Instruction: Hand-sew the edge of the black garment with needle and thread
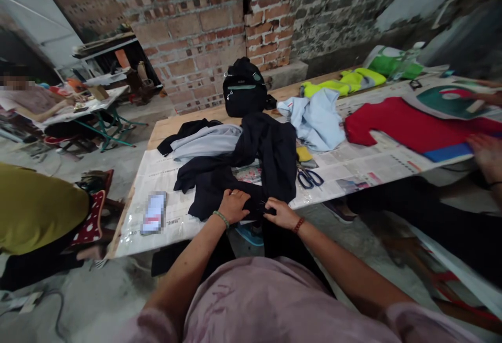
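A dark garment (276, 162) lies bunched at the near edge of the table, with a light grey cloth part (209, 141) showing on its left side. My left hand (234, 206), with a ring and a green bead bracelet, grips the garment's near edge, fingers curled over the cloth. Close beside it on the right, my right hand (281, 213) is closed in a pinch at the same edge. A tiny pale glint shows by its fingertips, too small to name. Dark-handled scissors (309, 178) rest on the newspaper just right of the garment.
Newspaper (172, 228) covers the table; a phone (153, 212) lies left. Behind are a black backpack (245, 89), a light blue garment (314, 118) and a yellow vest (345, 81). At right, another person's hand (486, 155) touches a red garment (396, 121).
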Demonstrator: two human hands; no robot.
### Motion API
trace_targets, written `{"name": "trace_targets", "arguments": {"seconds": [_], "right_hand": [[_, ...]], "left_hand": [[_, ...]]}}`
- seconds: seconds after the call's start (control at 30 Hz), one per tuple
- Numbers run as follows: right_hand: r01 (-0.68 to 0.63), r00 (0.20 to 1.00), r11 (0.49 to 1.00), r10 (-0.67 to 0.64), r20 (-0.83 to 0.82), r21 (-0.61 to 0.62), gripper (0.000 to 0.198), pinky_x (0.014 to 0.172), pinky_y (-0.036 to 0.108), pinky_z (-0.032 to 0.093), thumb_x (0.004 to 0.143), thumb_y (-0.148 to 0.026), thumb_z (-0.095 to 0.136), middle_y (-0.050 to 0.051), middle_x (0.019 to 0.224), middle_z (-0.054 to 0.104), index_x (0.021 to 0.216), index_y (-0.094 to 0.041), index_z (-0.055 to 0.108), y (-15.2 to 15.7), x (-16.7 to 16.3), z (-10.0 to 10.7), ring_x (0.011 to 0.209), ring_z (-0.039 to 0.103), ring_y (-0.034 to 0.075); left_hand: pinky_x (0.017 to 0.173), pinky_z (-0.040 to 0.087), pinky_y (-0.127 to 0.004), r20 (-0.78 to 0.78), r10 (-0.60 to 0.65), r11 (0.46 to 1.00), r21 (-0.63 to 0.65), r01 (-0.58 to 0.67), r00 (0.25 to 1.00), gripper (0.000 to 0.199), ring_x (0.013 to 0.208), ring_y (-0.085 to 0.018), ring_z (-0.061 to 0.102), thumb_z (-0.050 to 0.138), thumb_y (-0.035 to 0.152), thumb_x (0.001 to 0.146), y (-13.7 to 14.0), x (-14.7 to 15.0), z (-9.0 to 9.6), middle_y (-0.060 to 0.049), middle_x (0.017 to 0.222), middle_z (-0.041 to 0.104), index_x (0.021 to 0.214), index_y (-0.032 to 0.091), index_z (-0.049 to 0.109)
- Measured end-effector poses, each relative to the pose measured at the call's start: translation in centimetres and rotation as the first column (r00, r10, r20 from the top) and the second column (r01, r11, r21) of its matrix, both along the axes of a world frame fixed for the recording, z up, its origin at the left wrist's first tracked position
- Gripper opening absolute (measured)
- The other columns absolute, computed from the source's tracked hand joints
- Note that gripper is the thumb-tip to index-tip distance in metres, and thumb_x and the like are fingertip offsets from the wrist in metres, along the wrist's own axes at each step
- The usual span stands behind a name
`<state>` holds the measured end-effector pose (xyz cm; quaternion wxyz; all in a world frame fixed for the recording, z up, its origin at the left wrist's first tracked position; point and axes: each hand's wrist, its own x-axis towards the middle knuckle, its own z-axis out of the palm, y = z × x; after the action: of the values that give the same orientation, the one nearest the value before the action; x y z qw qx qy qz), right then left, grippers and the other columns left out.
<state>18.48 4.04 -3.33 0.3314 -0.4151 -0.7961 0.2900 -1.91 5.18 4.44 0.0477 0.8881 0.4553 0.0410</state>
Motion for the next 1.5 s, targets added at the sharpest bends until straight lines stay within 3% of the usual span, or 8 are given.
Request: {"name": "trace_targets", "arguments": {"seconds": [0.3, 0.47, 0.73, 0.93, 1.07, 1.17, 1.27, 1.5], "right_hand": [[-0.008, 1.000, 1.000, 0.008, -0.010, -0.006, 0.013, 0.062, 0.023, 0.036, 0.064, -0.017, 0.060, -0.001, 0.070, 0.046, 0.067, -0.017, 0.047, 0.1, 0.1, 0.5, 0.065, 0.045, 0.011], [-0.011, 1.000, 1.000, 0.010, -0.022, -0.012, 0.013, 0.063, 0.023, 0.037, 0.065, -0.018, 0.060, -0.001, 0.071, 0.047, 0.068, -0.017, 0.048, 0.2, 0.3, 0.6, 0.065, 0.046, 0.011], [-0.029, 0.999, 0.999, 0.031, 0.035, -0.041, 0.011, 0.060, 0.022, 0.036, 0.064, -0.017, 0.061, -0.001, 0.069, 0.048, 0.065, -0.016, 0.050, 0.2, 0.1, 1.2, 0.063, 0.046, 0.010], [-0.024, 1.000, 0.998, 0.024, 0.011, -0.054, 0.007, 0.062, 0.024, 0.040, 0.070, -0.022, 0.057, 0.000, 0.069, 0.051, 0.068, -0.016, 0.055, 0.2, 0.1, 1.8, 0.064, 0.049, 0.011], [0.083, 0.987, 0.984, -0.103, -0.127, -0.158, 0.023, 0.057, 0.023, 0.043, 0.083, -0.025, 0.038, 0.001, 0.070, 0.052, 0.087, -0.018, 0.059, 0.4, 0.4, 2.2, 0.059, 0.052, 0.010], [0.081, 0.977, 0.969, -0.123, -0.174, -0.234, 0.031, 0.047, 0.019, 0.042, 0.084, -0.024, 0.034, -0.002, 0.066, 0.050, 0.108, -0.020, 0.052, 0.6, 0.3, 3.1, 0.052, 0.051, 0.008], [0.015, 0.991, 0.979, -0.043, -0.129, -0.203, 0.040, 0.050, 0.018, 0.042, 0.082, -0.020, 0.037, -0.005, 0.064, 0.052, 0.122, -0.022, 0.040, 0.7, -0.7, 4.6, 0.049, 0.049, 0.006], [-0.150, 0.987, 0.989, 0.150, 0.053, 0.001, 0.015, 0.067, 0.023, 0.043, 0.079, -0.017, 0.046, 0.003, 0.077, 0.059, 0.081, -0.018, 0.062, 1.6, -3.7, 5.2, 0.070, 0.055, 0.011]], "left_hand": [[0.086, 0.026, -0.037, 0.076, -0.033, 0.984, -0.170, 0.045, 0.997, 0.018, 0.084, -0.017, 0.056, 0.062, 0.029, 0.069, 1.4, -0.1, -0.6, 0.001, 0.084, 0.064, 0.086, 0.025, 0.063], [0.083, 0.031, -0.032, 0.262, -0.047, 0.981, -0.170, 0.095, 0.964, 0.011, 0.080, -0.014, 0.058, 0.060, 0.028, 0.073, 0.6, -0.7, -1.6, 0.001, 0.081, 0.066, 0.081, 0.023, 0.066], [0.077, 0.040, -0.025, 0.525, 0.233, 0.956, -0.280, -0.092, 0.819, 0.013, 0.080, -0.013, 0.060, 0.059, 0.025, 0.074, -2.0, -1.5, -5.2, 0.000, 0.086, 0.068, 0.085, 0.022, 0.066], [0.077, 0.040, -0.027, 0.548, 0.212, 0.976, -0.166, -0.143, 0.809, 0.009, 0.078, -0.012, 0.059, 0.058, 0.024, 0.075, -2.8, -1.5, -5.9, 0.001, 0.082, 0.066, 0.079, 0.022, 0.065], [0.080, 0.038, -0.029, 0.489, 0.157, 0.987, -0.045, -0.155, 0.858, 0.011, 0.085, -0.012, 0.056, 0.055, 0.026, 0.078, -3.6, -1.6, -6.3, -0.001, 0.087, 0.064, 0.082, 0.023, 0.065], [0.082, 0.036, -0.030, 0.455, 0.113, 0.992, -0.003, -0.126, 0.883, 0.014, 0.085, -0.012, 0.056, 0.052, 0.028, 0.080, -3.9, -1.7, -6.8, -0.002, 0.088, 0.064, 0.084, 0.023, 0.065], [0.081, 0.036, -0.029, 0.469, 0.096, 0.994, 0.008, -0.113, 0.878, 0.014, 0.084, -0.012, 0.056, 0.052, 0.027, 0.080, -3.8, -1.9, -7.1, -0.001, 0.086, 0.064, 0.083, 0.022, 0.065], [0.080, 0.035, -0.028, 0.521, 0.113, 0.992, -0.008, -0.127, 0.846, 0.013, 0.083, -0.012, 0.055, 0.053, 0.016, 0.076, -3.8, -2.2, -6.9, 0.000, 0.085, 0.063, 0.080, 0.022, 0.064]]}}
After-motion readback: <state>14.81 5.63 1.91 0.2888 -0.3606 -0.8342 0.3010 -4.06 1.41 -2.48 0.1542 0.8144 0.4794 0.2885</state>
